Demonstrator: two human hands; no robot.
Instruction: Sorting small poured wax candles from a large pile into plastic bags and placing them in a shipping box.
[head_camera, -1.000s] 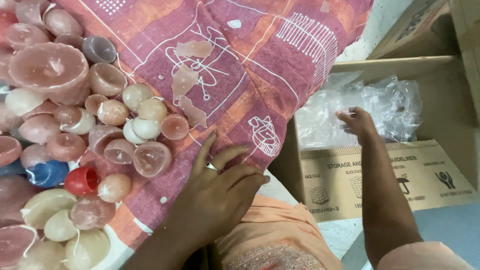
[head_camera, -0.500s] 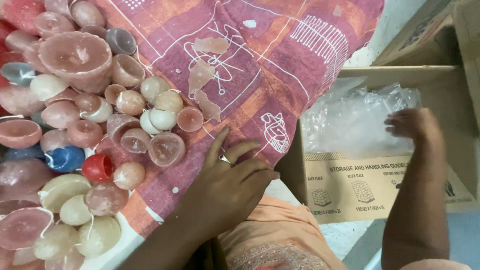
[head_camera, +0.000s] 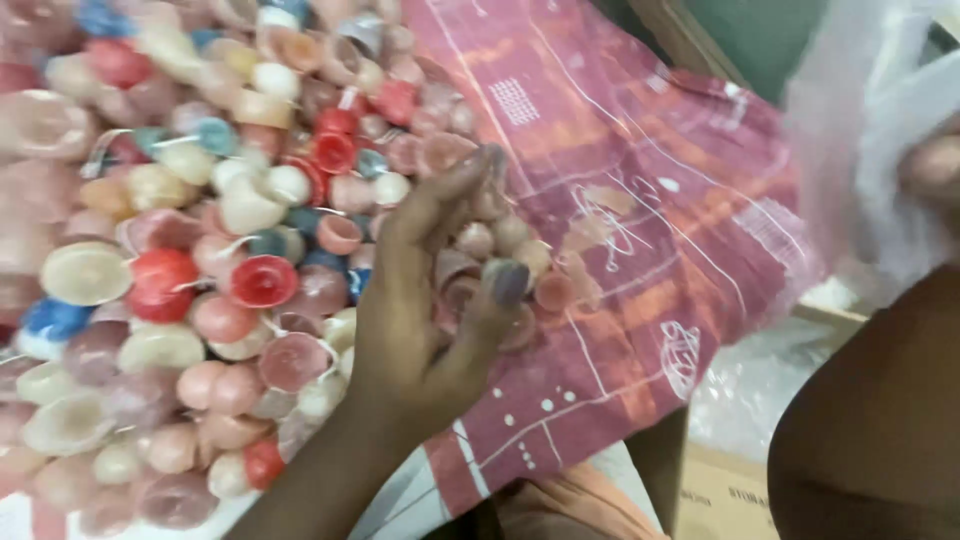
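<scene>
My cloth (head_camera: 640, 230) is red and orange with white line drawings; the little wax cups (head_camera: 200, 230) are pink, cream, red and blue.

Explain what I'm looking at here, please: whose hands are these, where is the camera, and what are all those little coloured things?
No machine here: a person wears a camera on the head, looking down at their own two bare hands. The left hand is raised, palm half open, over a heap of small wax candles in pink, cream, red and blue. They lie on a pink patterned cloth. The picture is blurred, so I cannot tell whether that hand holds a candle or only hovers over the heap. The right hand, at the right edge, grips a clear plastic bag. Below it a cardboard box shows at the bottom edge.
</scene>
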